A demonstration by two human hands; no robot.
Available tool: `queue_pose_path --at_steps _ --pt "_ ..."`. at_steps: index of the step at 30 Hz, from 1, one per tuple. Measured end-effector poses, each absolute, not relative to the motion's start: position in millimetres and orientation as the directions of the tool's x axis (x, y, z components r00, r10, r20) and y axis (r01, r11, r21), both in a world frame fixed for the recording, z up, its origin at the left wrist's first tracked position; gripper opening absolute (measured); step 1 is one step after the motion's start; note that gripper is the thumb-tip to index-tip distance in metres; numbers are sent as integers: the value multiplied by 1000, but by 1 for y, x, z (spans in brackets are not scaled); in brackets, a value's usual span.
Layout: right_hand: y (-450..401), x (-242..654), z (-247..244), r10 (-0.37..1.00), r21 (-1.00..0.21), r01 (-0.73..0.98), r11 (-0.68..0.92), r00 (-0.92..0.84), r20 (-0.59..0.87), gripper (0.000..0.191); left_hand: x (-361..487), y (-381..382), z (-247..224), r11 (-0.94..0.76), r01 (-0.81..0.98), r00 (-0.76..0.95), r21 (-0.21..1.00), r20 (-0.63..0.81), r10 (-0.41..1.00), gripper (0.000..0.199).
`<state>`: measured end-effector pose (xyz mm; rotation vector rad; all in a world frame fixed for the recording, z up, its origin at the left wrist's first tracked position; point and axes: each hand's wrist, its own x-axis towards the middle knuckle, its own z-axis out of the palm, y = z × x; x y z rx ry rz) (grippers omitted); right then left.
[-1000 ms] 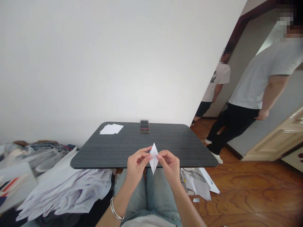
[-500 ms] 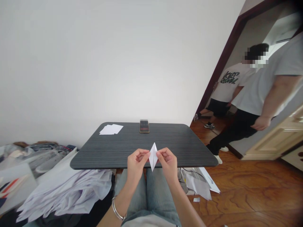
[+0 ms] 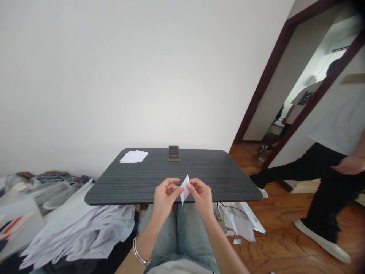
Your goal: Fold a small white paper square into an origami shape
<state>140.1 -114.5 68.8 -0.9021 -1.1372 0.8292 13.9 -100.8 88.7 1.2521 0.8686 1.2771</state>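
A small white folded paper (image 3: 185,189), diamond-shaped with a crease down its middle, is held above the near edge of the dark table (image 3: 137,186). My right hand (image 3: 200,192) pinches its right side between thumb and fingers. On the left side, the thumb of my left hand (image 3: 167,194) presses the paper while its index finger is lifted a little off it. The other left fingers are curled, partly hidden behind the thumb. A silver bangle (image 3: 138,252) circles my left wrist.
White paper sheets (image 3: 134,156) lie at the table's far left, and a phone (image 3: 173,152) stands upright at the back. Piled white cloth (image 3: 82,232) is at left below. Papers and cables (image 3: 239,220) lie right of my legs. Two people (image 3: 327,163) are by the doorway.
The folded paper has tilted to the right and dropped slightly. My left index finger has lifted off it. One person walks closer at right; the other has moved farther off behind the doorframe.
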Motion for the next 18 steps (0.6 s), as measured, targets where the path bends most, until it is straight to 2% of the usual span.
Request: queue_pose_path --at_steps 6,15,18 --pt "-112 144 72 909 -919 -93 384 213 358 23 14 -101 88 -136 -172 199 976 170 965 26" --pt "-110 143 68 904 -922 -77 381 239 353 23 14 -102 80 -306 -5 152 952 303 941 22" --pt "-106 144 64 914 -935 -57 350 239 327 23 14 -102 78 -310 -11 163 951 308 937 21"
